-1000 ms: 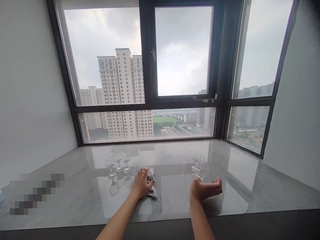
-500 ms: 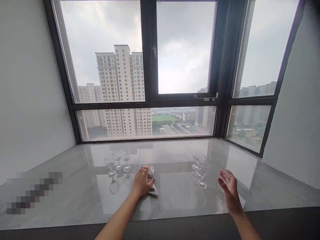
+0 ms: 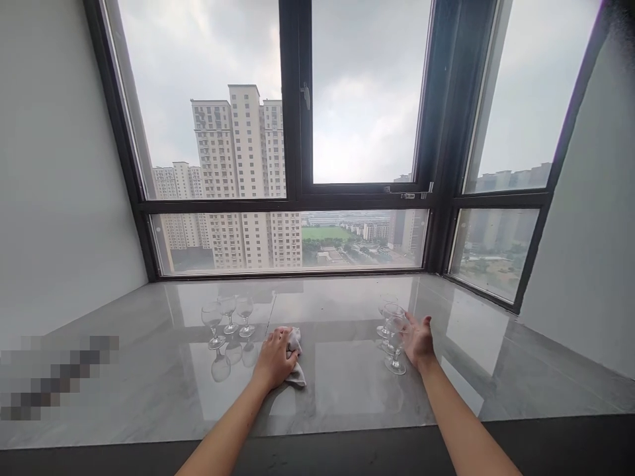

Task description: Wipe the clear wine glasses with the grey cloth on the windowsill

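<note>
My left hand [image 3: 274, 360] rests on the ledge, its fingers closed over a crumpled pale cloth [image 3: 296, 377] that sticks out to its right. At the right, my right hand [image 3: 419, 340] is beside a cluster of three clear stemmed glasses, its thumb up and its fingers apart. Its fingertips reach behind or against the nearest glass [image 3: 395, 337]; whether they touch it I cannot tell. Two more glasses, a middle one [image 3: 391, 309] and a far one [image 3: 381, 328], stand upright just behind, overlapping it in view.
Three similar stemmed glasses [image 3: 213, 317] stand upright at the left, beyond my left hand. The glossy grey stone ledge [image 3: 342, 403] mirrors them. Dark-framed windows [image 3: 357, 197] close off the back and right, with white walls [image 3: 585, 264] on both sides. A blurred patch [image 3: 59, 380] hides something at far left.
My right hand has moved left and inward to the right-hand glasses. My left hand stays on the cloth. The whole view has shifted slightly.
</note>
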`<state>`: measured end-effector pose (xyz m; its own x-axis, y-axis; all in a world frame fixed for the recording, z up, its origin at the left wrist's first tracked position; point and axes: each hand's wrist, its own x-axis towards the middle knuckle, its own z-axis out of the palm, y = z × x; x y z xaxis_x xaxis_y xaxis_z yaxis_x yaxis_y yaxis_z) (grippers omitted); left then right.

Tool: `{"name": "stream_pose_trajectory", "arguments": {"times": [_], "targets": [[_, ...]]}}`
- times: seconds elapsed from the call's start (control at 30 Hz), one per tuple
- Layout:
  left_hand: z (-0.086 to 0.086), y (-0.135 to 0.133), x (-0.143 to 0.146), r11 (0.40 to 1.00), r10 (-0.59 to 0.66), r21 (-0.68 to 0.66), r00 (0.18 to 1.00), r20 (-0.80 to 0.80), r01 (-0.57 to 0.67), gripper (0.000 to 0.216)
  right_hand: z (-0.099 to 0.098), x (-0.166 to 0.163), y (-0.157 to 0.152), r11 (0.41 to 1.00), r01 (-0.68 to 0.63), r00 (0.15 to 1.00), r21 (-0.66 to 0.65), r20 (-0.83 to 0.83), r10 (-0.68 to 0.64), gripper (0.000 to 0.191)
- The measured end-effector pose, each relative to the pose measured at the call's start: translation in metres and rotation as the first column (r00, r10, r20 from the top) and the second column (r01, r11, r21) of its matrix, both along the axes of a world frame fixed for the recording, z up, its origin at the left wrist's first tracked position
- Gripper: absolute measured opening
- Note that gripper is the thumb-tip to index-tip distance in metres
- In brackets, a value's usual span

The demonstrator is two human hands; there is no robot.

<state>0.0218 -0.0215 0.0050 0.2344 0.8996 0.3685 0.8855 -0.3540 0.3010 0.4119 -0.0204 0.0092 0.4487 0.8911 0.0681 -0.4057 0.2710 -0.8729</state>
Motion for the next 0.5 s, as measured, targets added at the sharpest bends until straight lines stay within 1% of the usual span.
{"name": "stream_pose_trajectory", "arguments": {"times": [0.13,0.27,0.5], "targets": [[0.003,-0.002,0.001,1.000,-0.003,0.002,1.000,-0.009,0.003,0.053,0.007,-0.012,-0.005,0.996,-0.092,0.996,-0.021,0.008,0.092,0.086],[0.005,-0.004,0.000,1.000,-0.008,-0.012,1.000,-0.005,0.008,0.052,0.010,-0.020,-0.007,0.995,-0.102,0.994,-0.007,0.031,0.102,0.084],[0.004,-0.004,0.000,1.000,-0.010,-0.012,1.000,0.008,0.010,0.053,0.009,-0.024,-0.005,0.994,-0.109,0.994,-0.002,-0.017,0.109,0.080]]}}
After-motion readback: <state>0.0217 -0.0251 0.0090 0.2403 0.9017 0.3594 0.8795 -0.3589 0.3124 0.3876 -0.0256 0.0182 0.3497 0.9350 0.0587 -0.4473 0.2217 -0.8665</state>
